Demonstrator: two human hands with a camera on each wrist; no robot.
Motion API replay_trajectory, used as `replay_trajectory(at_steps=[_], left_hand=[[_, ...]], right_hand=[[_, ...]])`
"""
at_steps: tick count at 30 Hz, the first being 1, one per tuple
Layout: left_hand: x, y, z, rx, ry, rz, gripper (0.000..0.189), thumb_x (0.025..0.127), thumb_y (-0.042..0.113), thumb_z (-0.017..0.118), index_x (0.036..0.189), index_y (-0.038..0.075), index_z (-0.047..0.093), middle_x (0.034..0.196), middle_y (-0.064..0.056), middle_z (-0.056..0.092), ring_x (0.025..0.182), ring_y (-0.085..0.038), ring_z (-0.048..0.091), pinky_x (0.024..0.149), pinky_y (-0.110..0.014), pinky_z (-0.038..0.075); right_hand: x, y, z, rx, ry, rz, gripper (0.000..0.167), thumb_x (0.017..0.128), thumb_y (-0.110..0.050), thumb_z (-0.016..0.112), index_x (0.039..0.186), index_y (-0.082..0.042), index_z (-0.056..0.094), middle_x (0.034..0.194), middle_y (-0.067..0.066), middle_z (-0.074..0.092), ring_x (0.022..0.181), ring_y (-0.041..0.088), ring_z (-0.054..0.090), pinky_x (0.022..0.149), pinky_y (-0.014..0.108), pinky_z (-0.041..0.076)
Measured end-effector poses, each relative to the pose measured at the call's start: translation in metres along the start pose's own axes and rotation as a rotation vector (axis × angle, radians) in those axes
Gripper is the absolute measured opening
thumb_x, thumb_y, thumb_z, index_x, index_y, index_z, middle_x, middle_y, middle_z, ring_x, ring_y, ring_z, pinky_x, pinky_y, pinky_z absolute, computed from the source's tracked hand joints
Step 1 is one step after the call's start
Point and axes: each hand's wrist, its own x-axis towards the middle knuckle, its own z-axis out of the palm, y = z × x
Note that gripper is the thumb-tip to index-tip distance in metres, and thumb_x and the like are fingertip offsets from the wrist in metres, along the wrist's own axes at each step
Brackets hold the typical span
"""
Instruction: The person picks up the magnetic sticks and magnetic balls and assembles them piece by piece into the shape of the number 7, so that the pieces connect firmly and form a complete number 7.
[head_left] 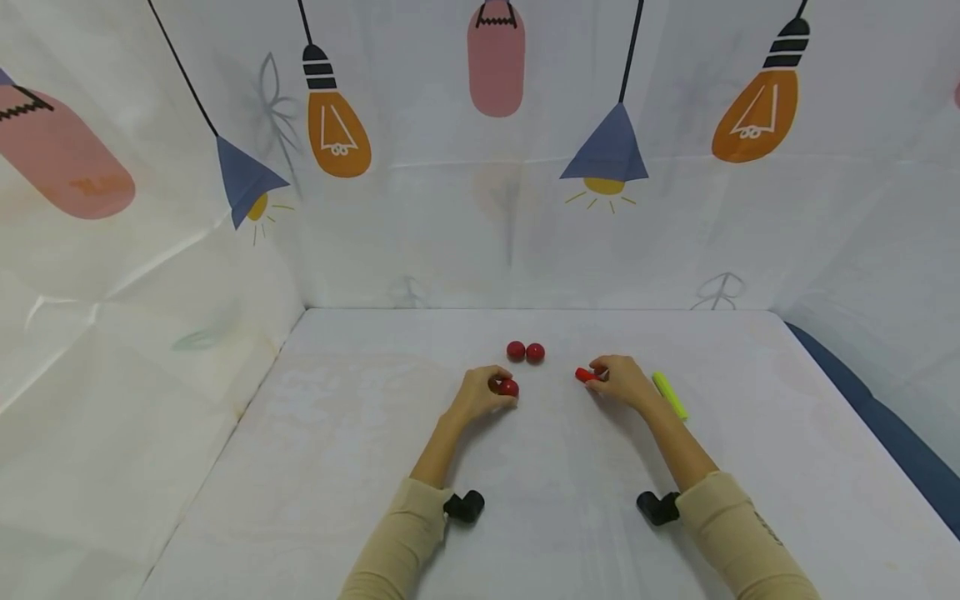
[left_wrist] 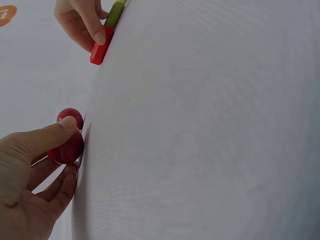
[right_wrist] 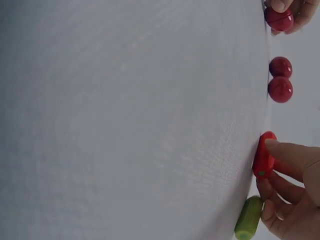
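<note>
My left hand [head_left: 478, 392] pinches a shiny dark red ball [head_left: 508, 388] between thumb and fingers, close over the white table. In the left wrist view the thumb lies across the ball's side. Just beyond it, two similar red balls [head_left: 515, 351] sit side by side. To the right, my right hand [head_left: 621, 382] grips a short bright red faceted stick [right_wrist: 263, 157], which has a small green spot on its end. Its far end points left toward the balls. Beside the right wrist lies a yellow-green faceted stick [head_left: 669, 395], partly behind the forearm in the head view.
The white table [head_left: 555, 500] reaches back to a pale sheet [head_left: 442, 225] printed with lamps and bulbs. More sheet hangs at the left and right. Black wrist cameras [head_left: 464, 507] stick out from both sleeves above the table.
</note>
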Motion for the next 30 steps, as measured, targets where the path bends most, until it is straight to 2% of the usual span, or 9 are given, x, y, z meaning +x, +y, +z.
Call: replay_trajectory(at_steps=[5, 14, 20, 30], left_hand=[[-0.0019, -0.0006, 0.0003, -0.003, 0.020, 0.001, 0.038, 0.076, 0.013, 0.077, 0.110, 0.001, 0.066, 0.105, -0.012, 0.066, 0.091, -0.021, 0.058, 0.081, -0.031, 0.049], [-0.0031, -0.0007, 0.0014, -0.019, 0.036, 0.021, 0.038, 0.074, 0.014, 0.079, 0.107, -0.001, 0.067, 0.099, -0.012, 0.067, 0.084, -0.019, 0.060, 0.075, -0.026, 0.050], [-0.0040, -0.0004, 0.0019, -0.042, 0.040, 0.004, 0.038, 0.074, 0.014, 0.079, 0.106, -0.003, 0.068, 0.095, -0.012, 0.068, 0.081, -0.018, 0.060, 0.073, -0.025, 0.049], [-0.0050, -0.0011, 0.0022, -0.044, 0.041, -0.010, 0.039, 0.075, 0.015, 0.079, 0.108, -0.002, 0.067, 0.098, -0.013, 0.068, 0.083, -0.018, 0.060, 0.074, -0.026, 0.050]], right_hand=[[0.0008, -0.0005, 0.0012, -0.015, -0.021, 0.022, 0.034, 0.085, -0.010, 0.065, 0.112, 0.010, 0.060, 0.103, 0.022, 0.064, 0.091, 0.030, 0.060, 0.081, 0.043, 0.051], [-0.0001, -0.0015, 0.0009, -0.042, 0.004, 0.010, 0.031, 0.084, -0.007, 0.066, 0.110, 0.011, 0.061, 0.098, 0.022, 0.065, 0.090, 0.032, 0.061, 0.081, 0.044, 0.051], [-0.0007, -0.0021, 0.0018, -0.049, 0.021, -0.007, 0.029, 0.084, -0.006, 0.067, 0.107, 0.010, 0.063, 0.096, 0.021, 0.065, 0.087, 0.030, 0.060, 0.080, 0.044, 0.051], [-0.0021, -0.0003, 0.0023, 0.016, 0.054, -0.039, 0.027, 0.083, -0.006, 0.067, 0.105, 0.009, 0.064, 0.092, 0.017, 0.065, 0.080, 0.025, 0.056, 0.074, 0.040, 0.050]])
